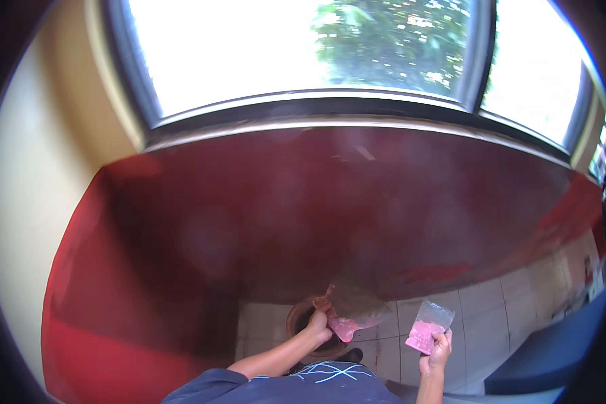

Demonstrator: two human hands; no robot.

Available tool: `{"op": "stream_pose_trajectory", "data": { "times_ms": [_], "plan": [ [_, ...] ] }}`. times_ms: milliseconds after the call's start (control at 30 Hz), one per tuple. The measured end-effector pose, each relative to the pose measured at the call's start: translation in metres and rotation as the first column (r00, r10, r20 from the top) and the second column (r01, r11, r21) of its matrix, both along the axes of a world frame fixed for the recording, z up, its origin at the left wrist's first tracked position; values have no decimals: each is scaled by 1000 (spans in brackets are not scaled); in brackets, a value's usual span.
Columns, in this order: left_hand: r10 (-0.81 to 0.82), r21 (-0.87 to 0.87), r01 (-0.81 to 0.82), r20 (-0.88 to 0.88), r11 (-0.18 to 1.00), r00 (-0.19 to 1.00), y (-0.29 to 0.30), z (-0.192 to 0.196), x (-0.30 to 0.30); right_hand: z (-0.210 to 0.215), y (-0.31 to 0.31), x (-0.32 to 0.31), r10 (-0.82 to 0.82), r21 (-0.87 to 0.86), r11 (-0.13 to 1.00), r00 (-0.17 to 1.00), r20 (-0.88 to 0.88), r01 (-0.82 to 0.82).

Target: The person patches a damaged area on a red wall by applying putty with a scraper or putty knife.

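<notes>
My left hand [320, 324] is closed on the edge of a clear plastic bag with pink contents [345, 328]. That bag tilts to the right, its see-through part spreading away from my fingers. Off to the right, my right hand [438, 351] grips a second clear bag, its lower half filled with something pink [422, 332]. This one is held fairly upright. What the pink stuff is, I cannot make out. Beneath my left hand and its bag is a round brown pot [294, 319], partly hidden by them; its inside looks dark.
A dark red wall [330, 209] stands in front of me under a wide window [262, 54], with a cream wall [40, 155] on the left. Pale floor tiles [478, 310] run along its foot. A dark blue padded-looking surface [552, 353] lies at lower right.
</notes>
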State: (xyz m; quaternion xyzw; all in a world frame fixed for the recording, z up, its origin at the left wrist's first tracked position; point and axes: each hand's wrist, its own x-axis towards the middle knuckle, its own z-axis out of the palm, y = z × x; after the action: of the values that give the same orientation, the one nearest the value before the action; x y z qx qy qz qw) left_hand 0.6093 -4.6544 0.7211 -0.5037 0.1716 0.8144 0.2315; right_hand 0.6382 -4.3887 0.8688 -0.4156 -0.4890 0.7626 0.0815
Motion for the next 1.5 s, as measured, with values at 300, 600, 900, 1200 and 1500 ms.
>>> {"op": "stream_pose_trajectory", "data": {
  "times_ms": [300,600,900,1200,1500],
  "plan": [
    [-332,25,332,5,943,943,131,22,-52,2,77,5,-269,-6,963,963,-7,269],
    [-539,183,547,-94,817,837,261,-29,-102,19,122,21,-461,83,882,886,-55,464],
    [-695,432,726,-264,535,669,367,10,-193,17,146,-9,-711,193,653,681,-176,732],
    [-790,558,783,-333,275,515,487,-10,-237,25,181,-78,-831,82,467,469,-298,880],
    [-782,440,864,-437,245,444,643,-11,-235,11,341,-57,-898,-41,296,264,-352,954]
  ]
}}
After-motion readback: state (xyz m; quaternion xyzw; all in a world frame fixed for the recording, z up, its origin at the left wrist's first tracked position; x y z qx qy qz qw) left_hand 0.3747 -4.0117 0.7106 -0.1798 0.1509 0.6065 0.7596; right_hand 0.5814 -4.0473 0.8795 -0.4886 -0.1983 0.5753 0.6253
